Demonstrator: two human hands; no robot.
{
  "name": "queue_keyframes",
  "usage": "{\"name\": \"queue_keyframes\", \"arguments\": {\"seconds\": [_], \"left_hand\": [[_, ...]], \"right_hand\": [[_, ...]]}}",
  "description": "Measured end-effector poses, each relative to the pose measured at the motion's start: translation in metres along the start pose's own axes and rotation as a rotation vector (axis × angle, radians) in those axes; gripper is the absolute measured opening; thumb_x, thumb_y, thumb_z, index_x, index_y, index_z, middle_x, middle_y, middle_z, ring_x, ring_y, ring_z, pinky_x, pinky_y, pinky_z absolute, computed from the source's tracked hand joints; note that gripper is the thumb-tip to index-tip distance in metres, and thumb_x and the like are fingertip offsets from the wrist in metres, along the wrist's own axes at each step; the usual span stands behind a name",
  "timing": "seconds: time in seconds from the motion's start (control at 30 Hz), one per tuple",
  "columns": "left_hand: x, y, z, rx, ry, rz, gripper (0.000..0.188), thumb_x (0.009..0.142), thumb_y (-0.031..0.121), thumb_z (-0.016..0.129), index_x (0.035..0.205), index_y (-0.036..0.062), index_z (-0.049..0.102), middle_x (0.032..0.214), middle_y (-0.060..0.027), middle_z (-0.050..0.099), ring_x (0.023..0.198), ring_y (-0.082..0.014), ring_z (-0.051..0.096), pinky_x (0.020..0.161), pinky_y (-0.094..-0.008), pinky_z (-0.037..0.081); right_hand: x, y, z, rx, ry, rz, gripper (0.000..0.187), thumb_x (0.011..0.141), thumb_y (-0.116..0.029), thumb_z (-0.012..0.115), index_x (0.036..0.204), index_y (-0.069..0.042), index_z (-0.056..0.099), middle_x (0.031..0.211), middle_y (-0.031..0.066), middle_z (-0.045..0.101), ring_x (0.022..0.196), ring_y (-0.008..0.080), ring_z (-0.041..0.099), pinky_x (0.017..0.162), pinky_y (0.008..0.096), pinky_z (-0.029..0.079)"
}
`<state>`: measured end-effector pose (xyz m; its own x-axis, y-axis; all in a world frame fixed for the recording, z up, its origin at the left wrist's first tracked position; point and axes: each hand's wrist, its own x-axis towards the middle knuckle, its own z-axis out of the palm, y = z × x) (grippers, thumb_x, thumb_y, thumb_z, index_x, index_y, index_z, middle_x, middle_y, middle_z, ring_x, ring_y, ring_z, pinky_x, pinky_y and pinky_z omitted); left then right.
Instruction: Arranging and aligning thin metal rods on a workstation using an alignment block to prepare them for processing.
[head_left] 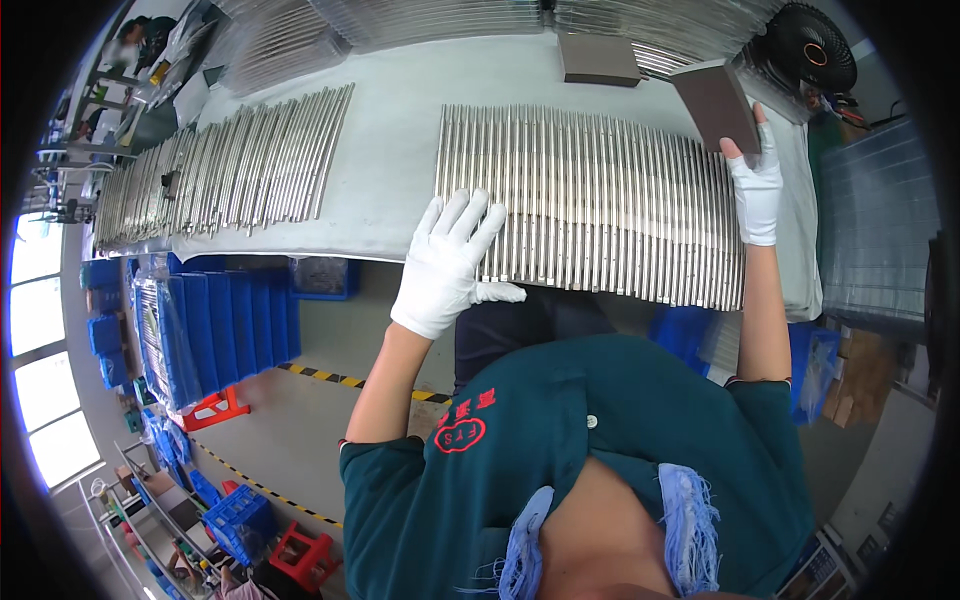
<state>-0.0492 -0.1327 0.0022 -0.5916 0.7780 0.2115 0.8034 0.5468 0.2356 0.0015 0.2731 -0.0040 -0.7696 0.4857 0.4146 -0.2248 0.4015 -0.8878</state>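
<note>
Slim silvery metal rods (600, 200) lie side by side in a long row on the pale cloth-covered table in front of me. My left hand (445, 255), in a white glove, rests with fingers spread on the near left end of this row, its thumb along the near ends. Above the row's far right corner, my right hand (757, 185) grips a flat brown rectangular block (717, 105) by its near end. The thumb and a fingertip stick out bare from that glove. A similar brown block (600, 60) lies at the back of the table.
Another, less even group of metal rods (230, 165) lies at the table's left. Clear plastic-wrapped bundles (430, 22) line the far edge. A black fan (808, 50) stands far right. Blue crates (235, 325) and red stools (305, 555) are on the left below.
</note>
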Motion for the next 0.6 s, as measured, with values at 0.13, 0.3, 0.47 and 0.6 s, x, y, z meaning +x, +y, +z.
{"name": "queue_keyframes", "arguments": {"seconds": [0.13,0.3,0.47,0.6], "left_hand": [[0.005,-0.003,0.005,0.008,0.077,0.067,0.096,0.063,0.071,0.062,0.128,-0.0002,0.055,0.129,-0.0184,0.054,0.122,-0.0374,0.048,0.107,-0.0494,0.037],[0.002,0.011,0.006,0.031,0.028,0.096,0.077,0.066,0.039,0.079,0.132,0.008,0.054,0.132,-0.009,0.056,0.124,-0.0312,0.049,0.107,-0.0459,0.038],[-0.002,0.012,0.009,0.014,0.033,0.073,0.084,0.054,0.018,0.083,0.133,0.0095,0.054,0.13,-0.0082,0.058,0.123,-0.0295,0.052,0.106,-0.0442,0.04],[-0.004,0.012,0.01,0.003,0.063,0.094,0.08,0.058,0.013,0.081,0.133,0.0105,0.054,0.132,-0.0079,0.057,0.124,-0.0296,0.052,0.107,-0.0444,0.04]], "right_hand": [[-0.008,-0.021,0.038,-0.048,-0.289,0.047,0.07,0.087,-0.018,0.076,0.148,-0.011,0.043,0.136,0.0083,0.057,0.121,0.0156,0.055,0.104,0.0282,0.042],[-0.016,-0.039,0.067,-0.263,-0.496,-0.015,0.068,0.084,-0.019,0.076,0.146,-0.023,0.047,0.134,0.0118,0.061,0.12,0.0208,0.06,0.103,0.0302,0.044],[-0.021,-0.04,0.079,-0.401,-0.576,-0.12,0.068,0.084,-0.021,0.075,0.146,-0.027,0.046,0.123,0.0171,0.065,0.111,0.0333,0.064,0.093,0.0359,0.052],[-0.022,-0.042,0.079,-0.435,-0.568,-0.12,0.068,0.084,-0.021,0.075,0.145,-0.03,0.046,0.118,0.0183,0.066,0.106,0.0364,0.064,0.088,0.0378,0.053]]}}
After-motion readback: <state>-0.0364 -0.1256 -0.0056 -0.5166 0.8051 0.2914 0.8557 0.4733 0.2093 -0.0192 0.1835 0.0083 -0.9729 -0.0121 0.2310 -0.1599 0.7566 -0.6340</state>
